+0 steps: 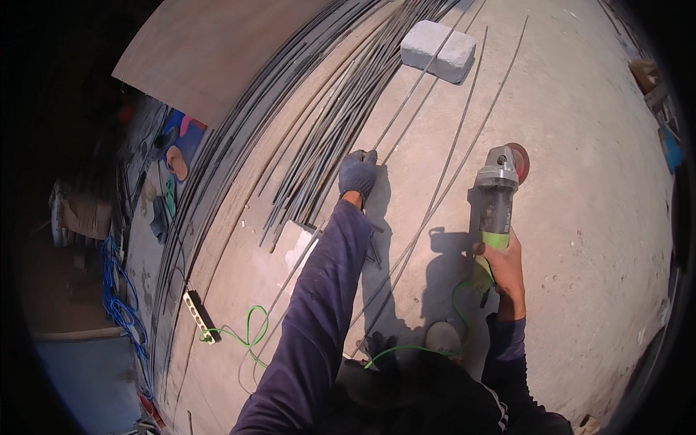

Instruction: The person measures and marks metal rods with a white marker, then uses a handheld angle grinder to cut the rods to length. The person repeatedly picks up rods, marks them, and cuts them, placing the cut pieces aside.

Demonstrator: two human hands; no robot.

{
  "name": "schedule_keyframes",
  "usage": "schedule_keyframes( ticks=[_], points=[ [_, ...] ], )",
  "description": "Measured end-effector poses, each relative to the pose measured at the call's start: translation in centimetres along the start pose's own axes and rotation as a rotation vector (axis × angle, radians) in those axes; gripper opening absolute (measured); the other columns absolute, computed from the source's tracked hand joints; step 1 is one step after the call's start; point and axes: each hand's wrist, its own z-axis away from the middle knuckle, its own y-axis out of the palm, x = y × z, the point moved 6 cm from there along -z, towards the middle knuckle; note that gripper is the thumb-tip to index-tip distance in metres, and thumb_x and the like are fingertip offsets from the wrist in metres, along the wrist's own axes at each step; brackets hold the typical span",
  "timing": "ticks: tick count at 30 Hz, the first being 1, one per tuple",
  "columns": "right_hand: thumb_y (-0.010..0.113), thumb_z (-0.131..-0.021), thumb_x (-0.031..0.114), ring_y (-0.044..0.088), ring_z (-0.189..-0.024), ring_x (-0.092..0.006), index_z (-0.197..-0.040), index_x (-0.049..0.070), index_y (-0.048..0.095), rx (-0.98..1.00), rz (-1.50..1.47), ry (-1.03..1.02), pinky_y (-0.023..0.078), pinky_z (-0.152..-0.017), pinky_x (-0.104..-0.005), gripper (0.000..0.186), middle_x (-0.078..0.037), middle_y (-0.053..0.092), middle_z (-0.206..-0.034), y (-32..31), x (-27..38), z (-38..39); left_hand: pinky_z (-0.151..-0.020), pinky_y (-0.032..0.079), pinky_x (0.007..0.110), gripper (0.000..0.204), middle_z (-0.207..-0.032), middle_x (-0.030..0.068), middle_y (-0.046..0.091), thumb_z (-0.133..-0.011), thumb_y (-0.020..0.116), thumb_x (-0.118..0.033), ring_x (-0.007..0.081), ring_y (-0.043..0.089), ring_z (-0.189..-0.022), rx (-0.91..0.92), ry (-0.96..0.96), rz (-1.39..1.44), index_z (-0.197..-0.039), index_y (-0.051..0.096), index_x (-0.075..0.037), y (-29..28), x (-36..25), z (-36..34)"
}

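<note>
Wearing a dark grey glove, my left hand (358, 175) is closed around a long thin steel rod (415, 88) that runs up over a concrete block. My bare right hand (505, 264) grips the green rear handle of an angle grinder (497, 196). The grinder's metal head points away from me, and its reddish disc (519, 162) faces right, apart from the rods. Whether the disc is spinning I cannot tell. Two more thin rods (451, 168) lie on the ground between my hands and cross lower down.
A pale concrete block (438, 51) stands at the far middle. Many steel rods (319, 130) lie bundled left of my glove. A green cord (406, 347) runs from the grinder past my feet toward a power strip (199, 317). Blue cable (122, 304) lies coiled far left.
</note>
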Motion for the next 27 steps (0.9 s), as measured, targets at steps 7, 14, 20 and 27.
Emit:
schedule_keyframes(
  ticks=[7, 14, 20, 27],
  points=[
    [0.078, -0.074, 0.010, 0.063, -0.081, -0.0134, -0.114, 0.001, 0.059, 0.049, 0.003, -0.051, 0.053, -0.071, -0.0293, 0.045, -0.005, 0.064, -0.095, 0.2, -0.5, -0.8, -0.069, 0.050, 0.037, 0.045, -0.076, 0.0113, 0.071, -0.095, 0.067, -0.041, 0.0183, 0.066, -0.072, -0.161, 0.041, 0.200, -0.098, 0.077, 0.002, -2.8, 2.6, -0.9],
    [0.080, -0.071, 0.019, 0.062, -0.079, -0.0136, -0.112, 0.001, 0.059, 0.054, 0.087, 0.005, 0.053, -0.070, -0.0298, 0.050, -0.004, 0.062, -0.092, 0.6, -0.4, -0.8, -0.075, 0.052, 0.049, 0.048, -0.083, 0.0283, 0.070, -0.096, 0.063, -0.043, 0.0413, 0.070, -0.079, -0.248, 0.102, 0.048, -0.090, 0.074, 0.003, -9.9, 2.0, -3.1],
    [0.079, -0.072, 0.018, 0.063, -0.078, -0.0144, -0.113, 0.000, 0.059, 0.064, 0.097, -0.009, 0.053, -0.070, -0.0300, 0.049, -0.004, 0.063, -0.092, 1.2, -0.2, -0.9, -0.096, 0.053, 0.046, 0.054, -0.112, 0.0251, 0.074, -0.096, 0.062, -0.048, 0.0397, 0.070, -0.109, -0.301, 0.107, -0.346, -0.122, 0.072, -0.002, -14.2, 5.6, -2.7],
    [0.075, -0.076, 0.011, 0.064, -0.078, -0.0156, -0.115, 0.000, 0.061, 0.040, 0.185, 0.043, 0.053, -0.071, -0.0305, 0.043, -0.006, 0.065, -0.094, 0.4, -0.6, -0.3, -0.090, 0.054, 0.045, 0.060, -0.110, 0.0234, 0.072, -0.096, 0.064, -0.057, 0.0371, 0.070, -0.104, -0.169, -0.016, -0.388, -0.113, 0.068, 0.000, -19.5, 10.8, 11.3]
  ],
)
